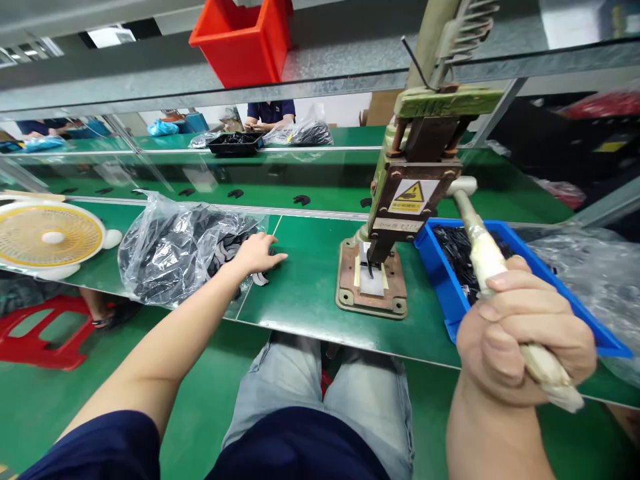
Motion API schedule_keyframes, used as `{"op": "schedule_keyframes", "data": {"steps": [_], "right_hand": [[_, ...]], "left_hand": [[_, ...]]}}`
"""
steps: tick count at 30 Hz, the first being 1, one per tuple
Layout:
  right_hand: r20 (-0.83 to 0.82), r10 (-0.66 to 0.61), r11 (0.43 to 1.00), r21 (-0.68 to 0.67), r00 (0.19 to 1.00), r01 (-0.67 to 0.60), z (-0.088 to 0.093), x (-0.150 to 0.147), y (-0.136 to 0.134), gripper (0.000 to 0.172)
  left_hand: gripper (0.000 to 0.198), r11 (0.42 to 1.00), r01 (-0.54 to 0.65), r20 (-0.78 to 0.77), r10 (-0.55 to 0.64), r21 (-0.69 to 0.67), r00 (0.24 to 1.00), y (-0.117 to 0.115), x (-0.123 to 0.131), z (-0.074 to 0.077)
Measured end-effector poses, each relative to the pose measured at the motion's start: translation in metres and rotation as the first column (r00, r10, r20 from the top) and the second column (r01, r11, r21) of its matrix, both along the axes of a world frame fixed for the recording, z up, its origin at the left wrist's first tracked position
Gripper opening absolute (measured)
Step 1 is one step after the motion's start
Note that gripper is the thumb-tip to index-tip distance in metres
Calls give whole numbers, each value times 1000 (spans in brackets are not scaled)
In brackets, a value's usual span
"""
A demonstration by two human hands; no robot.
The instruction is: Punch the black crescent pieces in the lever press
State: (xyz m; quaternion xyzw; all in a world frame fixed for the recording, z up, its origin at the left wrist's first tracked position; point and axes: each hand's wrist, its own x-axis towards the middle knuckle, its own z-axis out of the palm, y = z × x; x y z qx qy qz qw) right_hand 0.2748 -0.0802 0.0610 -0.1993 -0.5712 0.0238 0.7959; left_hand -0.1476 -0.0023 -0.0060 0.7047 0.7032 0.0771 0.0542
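Observation:
My right hand [525, 330] is wrapped round the pale, tape-covered lever handle [480, 247] of a green hand press [415, 180]. My left hand [257, 255] reaches over dark curved pieces [227, 250] at the mouth of a clear plastic bag [170, 250]. Its thumb and fingers are apart, and I see nothing held in them; whether the fingertips touch the pieces I cannot tell. One grey curved piece [260, 279] lies just below this hand. Under the press ram, a small dark piece [370, 267] shows at the light plate [371, 283] on the base.
A blue bin [595, 327] of black parts stands right of the press, beside clear plastic bags. A yellow-and-white fan [53, 233] is at the left. Black pieces [301, 199] lie spaced along the green strip behind. Overhead is a shelf with a red bin [245, 43]. People sit across.

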Motion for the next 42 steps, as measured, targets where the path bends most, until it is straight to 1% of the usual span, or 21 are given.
{"op": "schedule_keyframes", "data": {"steps": [2, 3, 5, 8, 10, 12, 15, 17, 20, 23, 25, 27, 28, 30, 32, 34, 35, 36, 37, 40, 42], "right_hand": [[-13, -1, 1000, 15, 1000, 1, -1, -1, 1, 38], [-20, -2, 1000, 22, 1000, 2, -1, 0, 2, 38], [-23, 1, 1000, 21, 1000, -1, -2, 1, 3, 38], [13, -1, 1000, 2, 1000, 1, -4, 4, 1, 37], [43, -6, 1000, -16, 999, 7, -4, 6, 0, 37], [51, -6, 999, -31, 999, 8, -3, 6, -1, 36], [42, 4, 1000, -14, 999, -3, -2, 5, -1, 34], [44, 5, 1000, 1, 999, -5, -1, 4, -1, 34], [49, 3, 1000, -14, 999, -2, 0, 2, -2, 33], [46, 6, 1000, -18, 999, -5, 0, 2, -3, 33], [56, 8, 1000, -12, 998, -7, 0, 3, -3, 32], [66, 7, 1000, 0, 998, -7, -1, 4, -1, 33], [67, 7, 1000, 4, 998, -7, -2, 4, -1, 34], [59, 5, 1000, 2, 998, -5, -2, 4, -1, 34], [56, 12, 1000, -10, 998, -11, -2, 4, -2, 34], [63, 18, 1000, -18, 998, -17, -1, 4, -3, 33], [70, 20, 1000, -22, 997, -18, -1, 5, -4, 32], [80, 20, 999, -29, 997, -18, -1, 5, -5, 31], [88, 17, 999, -37, 996, -14, -1, 5, -6, 30], [107, 2, 998, -58, 994, 4, -1, 6, -8, 30], [109, -4, 998, -63, 994, 11, -1, 6, -8, 30]], "left_hand": [[80, 994, -45, -87, 36, -98, 996, 3, -25, 0], [82, 990, -44, -96, 31, -134, 995, 4, -31, 0], [74, 986, -8, -63, -2, -164, 998, 4, -31, -3], [55, 982, 51, 83, -37, -180, 996, 6, -17, -8], [51, 975, 70, 183, -31, -212, 983, 9, -5, -11], [56, 974, 87, 234, -37, -208, 972, 13, 7, -14], [67, 976, 169, 266, -128, -135, 955, 20, 21, -16], [67, 966, 223, 287, -179, -130, 941, 25, 29, -16], [53, 955, 257, 307, -201, -151, 930, 31, 42, -14], [37, 943, 286, 386, -202, -172, 900, 30, 55, -13], [31, 948, 283, 461, -188, -146, 867, 27, 65, -12], [38, 959, 266, 545, -174, -95, 821, 23, 79, -11], [43, 963, 257, 603, -155, -86, 783, 21, 87, -9], [48, 959, 252, 747, -72, -130, 661, 17, 107, -6], [48, 940, 270, 868, 52, -210, 494, 15, 129, -3], [43, 914, 312, 925, 141, -259, 354, 14, 148, 0], [39, 904, 336, 936, 157, -265, 316, 15, 156, 1], [36, 898, 353, 940, 157, -264, 303, 16, 163, 2], [33, 895, 363, 939, 146, -259, 311, 17, 169, 2], [32, 905, 351, 922, 103, -243, 373, 19, 179, -1], [36, 914, 331, 915, 91, -233, 393, 20, 182, -4]]}}
